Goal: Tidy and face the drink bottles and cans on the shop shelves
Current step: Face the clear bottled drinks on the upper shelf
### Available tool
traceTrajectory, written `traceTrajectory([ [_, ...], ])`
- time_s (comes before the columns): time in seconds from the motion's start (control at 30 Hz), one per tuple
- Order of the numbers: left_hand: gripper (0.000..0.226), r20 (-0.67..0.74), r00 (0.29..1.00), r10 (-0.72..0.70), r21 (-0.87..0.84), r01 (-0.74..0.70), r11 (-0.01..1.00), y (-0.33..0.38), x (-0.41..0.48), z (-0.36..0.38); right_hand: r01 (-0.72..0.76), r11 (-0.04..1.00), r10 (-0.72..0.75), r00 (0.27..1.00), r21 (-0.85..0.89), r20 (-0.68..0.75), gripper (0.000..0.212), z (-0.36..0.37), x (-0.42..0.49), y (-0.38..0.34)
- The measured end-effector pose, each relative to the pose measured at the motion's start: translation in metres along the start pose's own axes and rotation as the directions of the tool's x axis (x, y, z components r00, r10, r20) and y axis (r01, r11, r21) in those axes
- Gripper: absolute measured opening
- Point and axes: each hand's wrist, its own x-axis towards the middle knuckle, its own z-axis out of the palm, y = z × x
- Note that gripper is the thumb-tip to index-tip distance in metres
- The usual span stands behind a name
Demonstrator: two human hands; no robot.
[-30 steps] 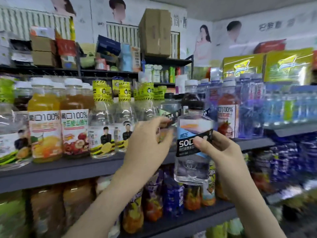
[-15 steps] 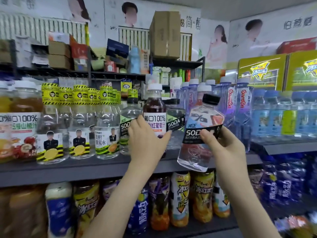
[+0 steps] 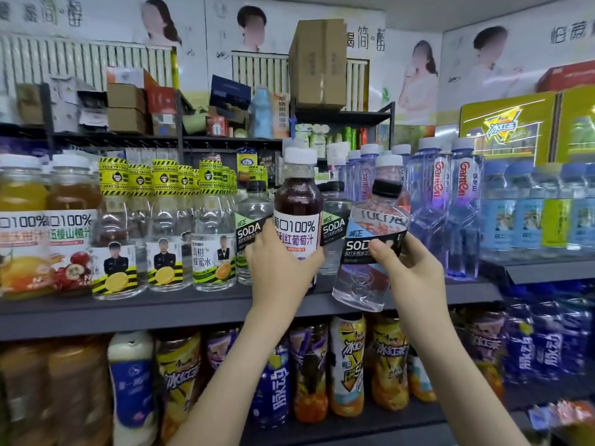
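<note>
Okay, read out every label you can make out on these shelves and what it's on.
"SODA": tilted clear bottle in the right hand, and shelf bottles behind.
"100%": dark juice bottle in the left hand; juice bottles far left.
"GanTen": tall clear bottles.
"青柑蜂蜜水": yellow-striped bottle.
"冰红茶": lower-shelf yellow bottle.
Smaller print is too blurred.

Tilted soda bottle (image 3: 363, 278): clear glossy plastic, smooth, shiny printed film label, matt black plastic cap; grape juice bottle (image 3: 297, 204) just left of it is clear plastic as well, with a glossy white label and a white plastic cap. Shelf (image 3: 128, 313) board looks like smooth matt dark-grey painted metal. Far up, the box (image 3: 317, 62) is plain brown matt cardboard, the far-right yellow cartons (image 3: 508, 130) have a glossy printed finish, and the water bottles (image 3: 434, 204) to the right are glossy blue-tinted clear plastic.
</note>
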Motion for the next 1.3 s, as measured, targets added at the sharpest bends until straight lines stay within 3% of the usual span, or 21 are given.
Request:
traceTrajectory([
  [0.3, 0.045, 0.055, 0.998, -0.008, -0.320, 0.025, 0.947, 0.001, -0.011, -0.087, 0.014, 0.999, -0.013, 1.000, -0.047, 0.019, 0.009, 0.016, 0.010, 0.007],
  [0.47, 0.049, 0.139, 0.990, -0.009, -0.466, 0.074, 0.882, -0.003, -0.003, -0.122, -0.008, 0.995, 0.017, 0.996, -0.099, 0.092, 0.036, 0.041, 0.028, 0.013],
  [0.57, 0.042, 0.158, 0.987, -0.020, -0.470, 0.093, 0.878, -0.008, -0.001, -0.131, -0.004, 0.987, 0.028, 0.988, -0.160, 0.149, 0.060, 0.063, 0.033, 0.017],
  [0.73, 0.034, 0.160, 0.985, -0.068, -0.475, 0.137, 0.869, -0.022, -0.001, -0.141, 0.107, 0.930, -0.025, 0.973, -0.351, 0.231, 0.050, 0.088, 0.038, 0.020],
  [0.93, 0.055, 0.149, 0.980, -0.130, -0.456, 0.185, 0.871, -0.035, -0.001, -0.155, 0.243, 0.728, -0.231, 0.967, -0.642, 0.104, 0.058, 0.099, 0.039, 0.030],
  [1.03, 0.057, 0.141, 0.978, -0.152, -0.431, 0.199, 0.880, -0.042, -0.001, -0.159, 0.393, 0.642, -0.491, 0.870, -0.658, 0.041, 0.055, 0.113, 0.030, 0.015],
  [1.1, 0.058, 0.140, 0.976, -0.166, -0.404, 0.210, 0.890, -0.043, -0.002, -0.162, 0.498, 0.556, -0.613, 0.787, -0.666, 0.078, 0.045, 0.131, 0.027, 0.002],
  [1.2, 0.048, 0.138, 0.973, -0.183, -0.353, 0.221, 0.909, -0.044, -0.003, -0.167, 0.487, 0.417, -0.606, 0.778, -0.768, 0.165, 0.048, 0.161, 0.035, -0.014],
  [1.3, 0.039, 0.119, 0.975, -0.188, -0.303, 0.216, 0.928, -0.045, -0.004, -0.172, 0.371, 0.309, -0.400, 0.886, -0.876, 0.234, 0.061, 0.179, 0.046, -0.024],
])
